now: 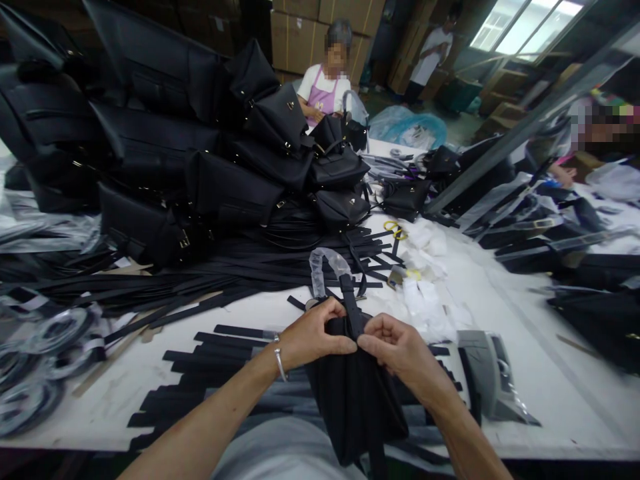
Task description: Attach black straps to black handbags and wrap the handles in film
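A black handbag (345,407) stands in front of me at the table's near edge, its handle (327,259) wrapped in clear plastic. A flat black strap (352,308) runs down over the bag's top. My left hand (320,333) is closed on the bag's top edge, its thumb beside the strap and a silver bangle on its wrist. From the other side, my right hand (393,341) pinches the strap between thumb and bent fingers. The two thumbs nearly meet. What lies beneath the fingertips is hidden.
Black bags (235,187) are piled at the back left, with long black straps (240,263) before them. Strap rolls (60,333) lie left; yellow-handled scissors (395,230) and white wrapping pieces (425,293) lie right. A slanting metal post (500,143) rises at right. A co-worker (325,87) sits opposite.
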Available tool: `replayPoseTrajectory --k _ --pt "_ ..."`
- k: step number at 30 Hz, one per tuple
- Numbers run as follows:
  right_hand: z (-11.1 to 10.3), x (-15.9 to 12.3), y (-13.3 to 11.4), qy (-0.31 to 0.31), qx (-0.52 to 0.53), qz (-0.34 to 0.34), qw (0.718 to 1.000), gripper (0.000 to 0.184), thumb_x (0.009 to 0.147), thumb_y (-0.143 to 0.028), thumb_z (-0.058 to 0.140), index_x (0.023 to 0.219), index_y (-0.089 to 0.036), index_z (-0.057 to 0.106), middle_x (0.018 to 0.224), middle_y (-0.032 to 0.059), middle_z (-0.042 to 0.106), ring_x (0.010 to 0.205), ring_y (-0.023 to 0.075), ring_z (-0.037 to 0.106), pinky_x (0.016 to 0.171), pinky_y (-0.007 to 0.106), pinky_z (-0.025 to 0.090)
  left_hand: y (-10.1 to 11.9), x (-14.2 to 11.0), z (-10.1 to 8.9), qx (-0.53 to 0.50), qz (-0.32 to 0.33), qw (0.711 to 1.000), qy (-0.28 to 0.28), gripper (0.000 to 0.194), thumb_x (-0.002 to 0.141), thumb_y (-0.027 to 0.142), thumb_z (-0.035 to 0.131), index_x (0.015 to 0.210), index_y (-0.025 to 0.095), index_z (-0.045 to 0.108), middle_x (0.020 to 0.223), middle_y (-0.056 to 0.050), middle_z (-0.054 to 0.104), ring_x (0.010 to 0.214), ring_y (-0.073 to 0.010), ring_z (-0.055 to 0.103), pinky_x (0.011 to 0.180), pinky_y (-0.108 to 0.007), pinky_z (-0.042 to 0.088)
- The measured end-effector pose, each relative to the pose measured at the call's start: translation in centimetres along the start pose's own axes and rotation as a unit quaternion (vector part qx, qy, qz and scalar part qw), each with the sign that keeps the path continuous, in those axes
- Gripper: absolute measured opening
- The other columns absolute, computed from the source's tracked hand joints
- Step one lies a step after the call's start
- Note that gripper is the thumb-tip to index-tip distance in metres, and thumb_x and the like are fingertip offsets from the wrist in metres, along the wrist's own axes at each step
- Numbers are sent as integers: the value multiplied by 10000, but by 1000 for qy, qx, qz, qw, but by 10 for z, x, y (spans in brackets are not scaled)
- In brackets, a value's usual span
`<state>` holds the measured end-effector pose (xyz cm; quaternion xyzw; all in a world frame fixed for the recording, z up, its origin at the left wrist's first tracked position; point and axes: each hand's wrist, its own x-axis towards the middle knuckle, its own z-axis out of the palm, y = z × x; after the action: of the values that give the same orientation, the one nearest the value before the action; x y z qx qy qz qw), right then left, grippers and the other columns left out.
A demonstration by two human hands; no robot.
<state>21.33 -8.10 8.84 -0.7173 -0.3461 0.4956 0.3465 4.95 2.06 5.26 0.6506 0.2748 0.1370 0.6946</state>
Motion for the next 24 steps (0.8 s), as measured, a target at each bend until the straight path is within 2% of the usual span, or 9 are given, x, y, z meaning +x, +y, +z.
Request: replayPoseTrajectory --k 3,8,12,19,24 --pt "2 3 -2 -5 4 -4 1000 294 672 -396 727 661 -180 528 522 -76 455 444 58 388 381 177 267 -1 0 0 57 -2 998 4 352 652 364 744 918 173 614 855 22 593 793 -157 519 676 -226 394" --pt "-10 8 7 -77 118 29 990 355 650 -445 753 668 -187 511 493 -88 447 392 47 368 372 172 263 -4 -3 -3 -53 -52 996 -51 366 684 361 719 973 148 646 861 -5 633 768 -159 555 661 -230 425" --pt "-14 9 13 -112 171 52 978 379 641 -467 765 703 -176 530 496 -81 474 373 38 373 367 165 255 -4 -3 -5 -104 -66 991 -61 363 658 361 739 937 140 669 822 1 644 745 -151 565 664 -230 434" --pt "-5 7 15 -85 112 30 990 365 674 -479 735 692 -164 552 526 -63 515 419 49 438 370 150 286 -7 -3 -7 -119 -74 988 -68 381 662 362 730 959 132 664 858 -11 672 771 -167 593 694 -251 455" --pt "2 6 15 -64 102 24 992 351 692 -469 719 685 -173 530 488 -73 504 390 49 428 347 145 304 0 -7 -8 -13 -49 997 -52 338 731 339 655 1000 134 657 914 -22 680 814 -182 597 706 -252 449"
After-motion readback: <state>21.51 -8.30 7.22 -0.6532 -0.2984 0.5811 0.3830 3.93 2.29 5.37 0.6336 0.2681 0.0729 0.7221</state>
